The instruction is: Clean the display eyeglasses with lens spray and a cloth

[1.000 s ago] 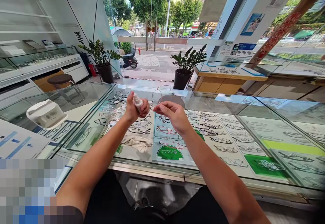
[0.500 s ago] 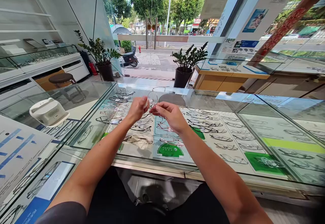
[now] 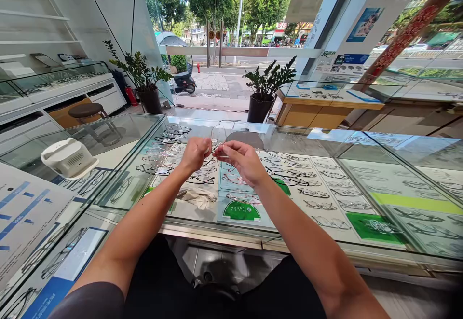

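Note:
A pair of thin-rimmed eyeglasses [image 3: 218,131] is held up over the glass counter, its clear lens and rim showing just beyond my fingers. My left hand [image 3: 197,155] is closed in a fist at the left side of the eyeglasses, thumb uppermost. From the right, my right hand [image 3: 240,159] pinches at the near part of the frame with thumb and fingertips. The fingers partly hide the eyeglasses, so the exact grip points are unclear. Below my hands, a crumpled beige cloth [image 3: 197,197] lies on the counter.
Beneath the glass countertop [image 3: 231,232] lie rows of eyeglass frames [image 3: 289,176] and green display cards [image 3: 241,210]. A white device [image 3: 68,159] and a printed sheet [image 3: 25,217] are at left. Beyond stand a stool [image 3: 87,111], potted plants [image 3: 261,106] and glass doors.
Both hands stay together around the eyeglasses, with only slight movement of the fingers. The camera view has shifted a little.

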